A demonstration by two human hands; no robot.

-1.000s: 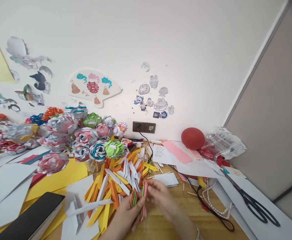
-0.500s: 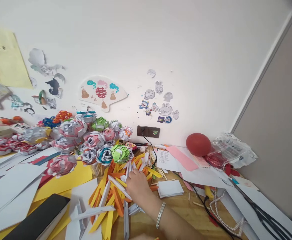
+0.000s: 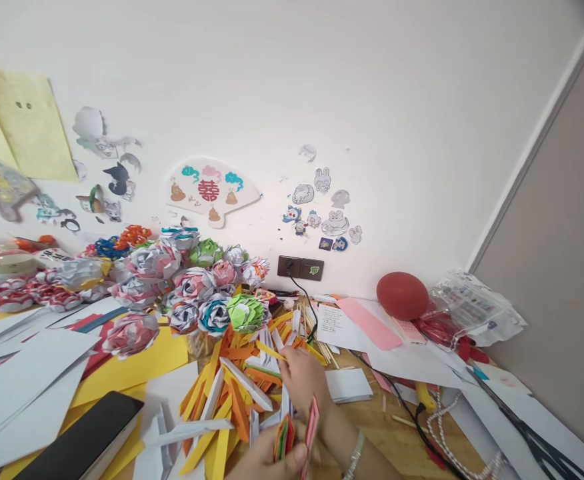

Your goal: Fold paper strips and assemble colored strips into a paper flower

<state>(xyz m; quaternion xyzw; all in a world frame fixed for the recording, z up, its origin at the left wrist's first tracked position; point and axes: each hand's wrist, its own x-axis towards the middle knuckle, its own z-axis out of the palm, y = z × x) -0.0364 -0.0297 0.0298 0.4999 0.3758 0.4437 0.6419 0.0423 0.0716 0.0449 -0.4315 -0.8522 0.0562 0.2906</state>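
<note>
Behind a wooden table [image 3: 372, 427], the pale wall [image 3: 397, 133] carries a fan-shaped cut-out [image 3: 237, 200] and small pasted figures. The left hand [image 3: 265, 462], low at the front edge of view, pinches a bundle of folded coloured papers [image 3: 283, 438] and a pink folded piece [image 3: 311, 427] upright, probably so their creases stay pressed and the pieces stay together. The right hand [image 3: 305, 383] reaches past it, its fingertips seeming to pinch a yellow strip [image 3: 271, 351] at the pile's edge. The loose pile of folded strips [image 3: 237, 407] lies just ahead, presumably within easy reach. Paper flowers [image 3: 197, 283] crowd behind it, apparently clear of the working spot; white sheets [image 3: 37, 373] cover the left, while a red balloon [image 3: 402, 295] and black scissors [image 3: 527, 433] lie right.
</note>
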